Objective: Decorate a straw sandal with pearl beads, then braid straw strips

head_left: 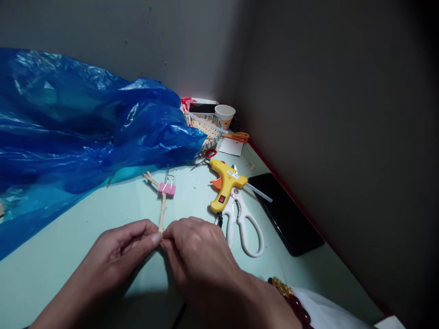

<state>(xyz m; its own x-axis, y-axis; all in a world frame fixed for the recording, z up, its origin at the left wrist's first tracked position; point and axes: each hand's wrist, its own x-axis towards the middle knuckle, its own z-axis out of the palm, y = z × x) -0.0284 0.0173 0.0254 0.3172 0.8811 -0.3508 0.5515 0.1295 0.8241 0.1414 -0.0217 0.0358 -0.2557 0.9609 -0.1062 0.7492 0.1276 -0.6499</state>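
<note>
A pale tan cord-like strip (163, 210) with a twisted look runs from my fingers up to a pink binder clip (167, 189). Beyond the clip its far end splits into short, twig-like ends. My left hand (126, 246) pinches the near end between thumb and forefinger. Against it, my right hand (197, 246) is closed with its fingertips on the same end; the back of this hand hides most of its fingers. To the right lies a yellow glue gun (222, 185) with a glue stick poking out of its back. White-handled scissors (244, 224) lie partly beneath it.
Blue plastic sheeting (96, 123) heaps along the left and back. A black phone or tablet (288, 214) lies near the right wall. Behind are a woven basket (214, 132), a paper cup (225, 112), orange-handled scissors (238, 136) and small red-handled scissors (211, 154).
</note>
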